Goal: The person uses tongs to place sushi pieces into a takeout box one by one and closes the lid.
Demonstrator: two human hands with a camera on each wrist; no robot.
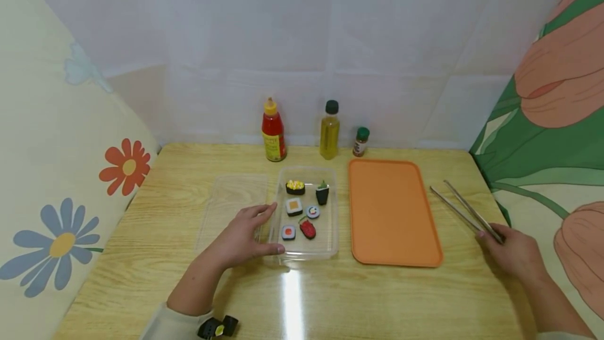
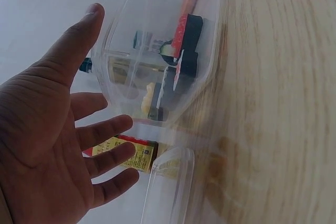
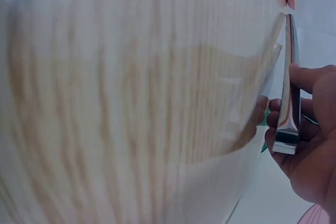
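A clear plastic container (image 1: pixel 306 252) holds several toy sushi pieces, among them a yellow-topped roll (image 1: pixel 295 188), a white square roll (image 1: pixel 293 206), a red-topped piece (image 1: pixel 308 229) and a dark cone-shaped piece (image 1: pixel 322 193). My left hand (image 1: pixel 245 235) is at the container's left side, thumb near the front corner; its fingers are spread and relaxed in the left wrist view. Beneath that hand lies a flat clear lid (image 1: pixel 231 198). At the far right, my right hand (image 1: pixel 514 251) grips metal tongs (image 1: pixel 464 210) near their joined end, thumb on one side (image 3: pixel 294 90), their tips pointing away, apart.
An orange tray (image 1: pixel 394 214) lies between the container and the tongs. Along the back stand a red sauce bottle (image 1: pixel 273 135), an oil bottle (image 1: pixel 329 133) and a small green-capped jar (image 1: pixel 360 142). White cloth hangs behind the wooden table (image 1: pixel 377 298); printed cloths flank it.
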